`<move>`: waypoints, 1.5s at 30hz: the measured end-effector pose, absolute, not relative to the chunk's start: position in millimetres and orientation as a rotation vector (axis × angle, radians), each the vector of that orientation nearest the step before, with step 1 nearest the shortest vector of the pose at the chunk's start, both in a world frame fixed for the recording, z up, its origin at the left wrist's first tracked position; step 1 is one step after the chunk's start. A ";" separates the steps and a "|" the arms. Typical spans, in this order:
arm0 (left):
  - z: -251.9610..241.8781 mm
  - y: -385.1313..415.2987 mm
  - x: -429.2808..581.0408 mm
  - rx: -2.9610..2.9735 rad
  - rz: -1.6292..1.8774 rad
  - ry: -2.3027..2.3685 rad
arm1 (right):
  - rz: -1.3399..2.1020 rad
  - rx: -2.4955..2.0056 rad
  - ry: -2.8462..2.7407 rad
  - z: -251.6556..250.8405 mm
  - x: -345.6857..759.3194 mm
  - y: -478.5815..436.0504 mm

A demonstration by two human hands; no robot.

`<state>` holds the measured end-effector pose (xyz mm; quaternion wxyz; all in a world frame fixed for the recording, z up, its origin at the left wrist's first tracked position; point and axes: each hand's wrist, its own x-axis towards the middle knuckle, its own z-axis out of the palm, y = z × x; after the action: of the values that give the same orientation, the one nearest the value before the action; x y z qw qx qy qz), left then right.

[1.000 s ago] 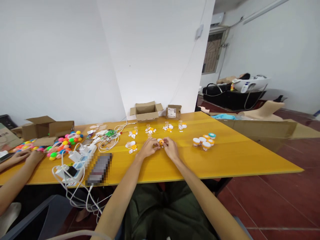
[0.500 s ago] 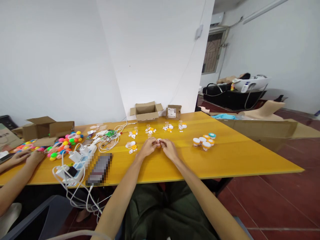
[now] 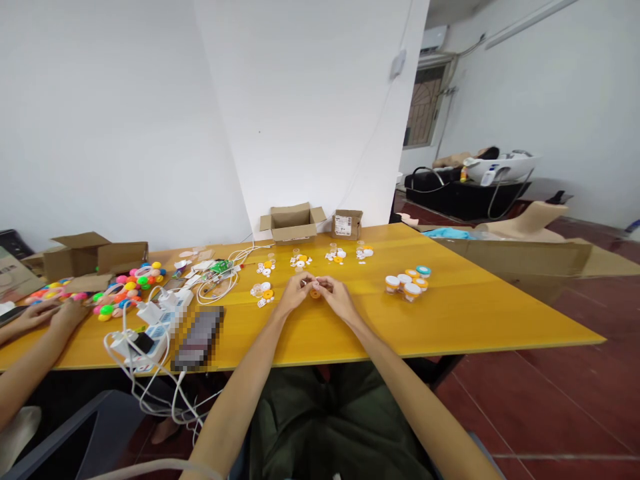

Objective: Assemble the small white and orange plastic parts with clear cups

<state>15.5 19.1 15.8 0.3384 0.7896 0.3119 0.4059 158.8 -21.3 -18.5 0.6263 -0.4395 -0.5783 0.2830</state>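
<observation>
Over the middle of the yellow table (image 3: 450, 320), my left hand (image 3: 299, 293) and my right hand (image 3: 336, 295) meet at the fingertips. Both are closed on a small white piece that is mostly hidden by the fingers. An orange ring-shaped part (image 3: 315, 293) shows just beneath the fingertips. Beyond and to the left lie small piles of white and orange discs (image 3: 269, 294) and clear cups. To the right of my right hand stands a group of lidded clear cups (image 3: 412, 290) with white, orange and teal tops.
Two cardboard boxes (image 3: 295, 233) stand at the wall. On the left are a power strip (image 3: 155, 333) with white cables, a blurred phone (image 3: 200, 339), colourful balls (image 3: 131, 287) and another person's hands (image 3: 70, 313). A large carton (image 3: 510, 263) sits beyond the right edge.
My fingertips have drawn slightly closer together, and my right hand has shifted a little left. The orange part now shows lower, beneath the fingers. The cups and piles stay put.
</observation>
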 end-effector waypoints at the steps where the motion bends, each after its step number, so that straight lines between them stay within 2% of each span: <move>1: 15.7 19.6 15.5 2.042 1.046 0.806 | 0.654 -1.005 -1.317 -18.9 159.0 -20.9; 45: 18.8 15.4 16.6 1.972 1.113 0.737 | 0.702 -1.028 -1.294 -11.6 163.3 -24.3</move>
<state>16.6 15.4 18.8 0.3710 0.7691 0.2874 0.4340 163.3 -24.3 -11.6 0.6233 -0.4477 -0.5637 0.3056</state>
